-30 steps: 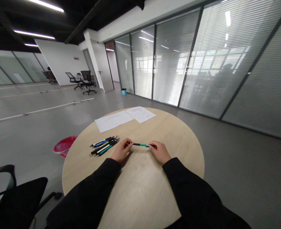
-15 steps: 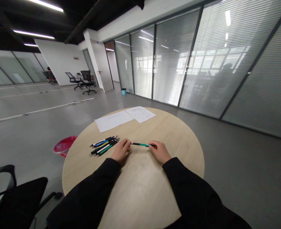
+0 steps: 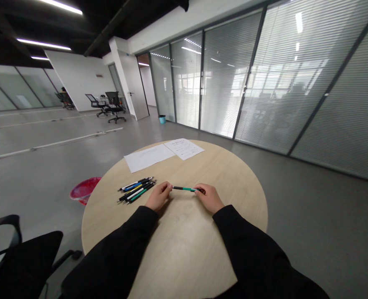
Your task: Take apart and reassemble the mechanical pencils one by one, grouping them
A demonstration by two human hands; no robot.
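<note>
A green and black pen (image 3: 184,189) lies level between my two hands, above the middle of the round wooden table (image 3: 184,232). My left hand (image 3: 159,196) pinches its left end, and my right hand (image 3: 210,197) has its fingers closed round the right end. Just left of my left hand, several pens (image 3: 137,190) in black, blue, yellow, white and green lie side by side in a slanted pile. Two printed white sheets, one on the left (image 3: 149,158) and one on the right (image 3: 184,148), lie on the table's far part.
A red basket (image 3: 84,190) stands on the floor left of the table. Nearer, at the lower left, is a black chair (image 3: 24,265). A small blue bin (image 3: 161,119) stands by the glass partition, and more office chairs (image 3: 113,104) are farther back.
</note>
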